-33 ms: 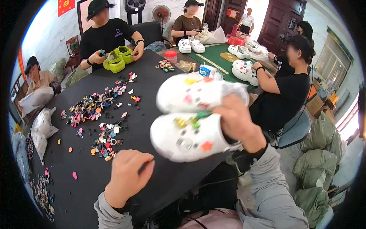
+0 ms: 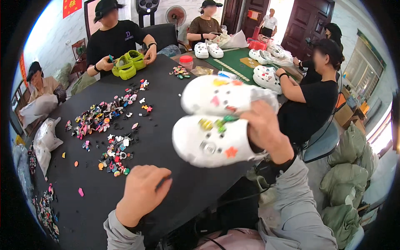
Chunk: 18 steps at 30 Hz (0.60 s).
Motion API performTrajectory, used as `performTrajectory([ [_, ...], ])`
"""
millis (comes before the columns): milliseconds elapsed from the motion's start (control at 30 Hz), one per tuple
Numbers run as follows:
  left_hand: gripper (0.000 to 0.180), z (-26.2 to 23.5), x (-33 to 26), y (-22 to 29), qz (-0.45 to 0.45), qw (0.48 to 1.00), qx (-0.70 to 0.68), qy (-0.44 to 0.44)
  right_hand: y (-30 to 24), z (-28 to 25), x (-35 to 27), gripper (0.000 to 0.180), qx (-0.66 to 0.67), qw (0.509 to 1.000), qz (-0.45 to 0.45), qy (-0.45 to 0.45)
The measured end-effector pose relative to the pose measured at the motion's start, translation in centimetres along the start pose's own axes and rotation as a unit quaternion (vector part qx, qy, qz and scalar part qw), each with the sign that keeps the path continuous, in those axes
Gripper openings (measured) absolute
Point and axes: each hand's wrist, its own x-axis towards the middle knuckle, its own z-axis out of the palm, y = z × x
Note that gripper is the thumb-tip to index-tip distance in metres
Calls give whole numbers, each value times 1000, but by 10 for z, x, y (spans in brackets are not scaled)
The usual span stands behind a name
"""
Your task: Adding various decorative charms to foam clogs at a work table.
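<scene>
My right hand (image 2: 264, 131) is raised over the right edge of the black table (image 2: 166, 121) and grips a pair of white clogs by their heels. The upper clog (image 2: 221, 96) and the lower clog (image 2: 208, 143) both carry coloured charms and point left. My left hand (image 2: 143, 191) rests on the table near its front edge, fingers curled into a loose fist with nothing visible in it. Small coloured charms (image 2: 100, 116) lie scattered over the table's left half, with a smaller heap (image 2: 116, 154) closest to my left hand.
Across the table a person handles green clogs (image 2: 127, 66). Another person in black (image 2: 308, 96) sits at my right with white clogs (image 2: 266, 77). More white clogs (image 2: 208, 50) sit on a green table. A red-lidded jar (image 2: 186, 62), green sacks (image 2: 350, 175) and white bags (image 2: 46, 137) stand around.
</scene>
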Motion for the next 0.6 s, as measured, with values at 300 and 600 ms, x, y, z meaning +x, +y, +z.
performTrajectory([
  [300,83,46,-25,-20,-65,950,102,-287,146,4,-90,19,-275,920,223,-168],
  [600,91,54,-17,-23,-65,955,32,-288,205,66,-129,16,-257,885,353,-162],
])
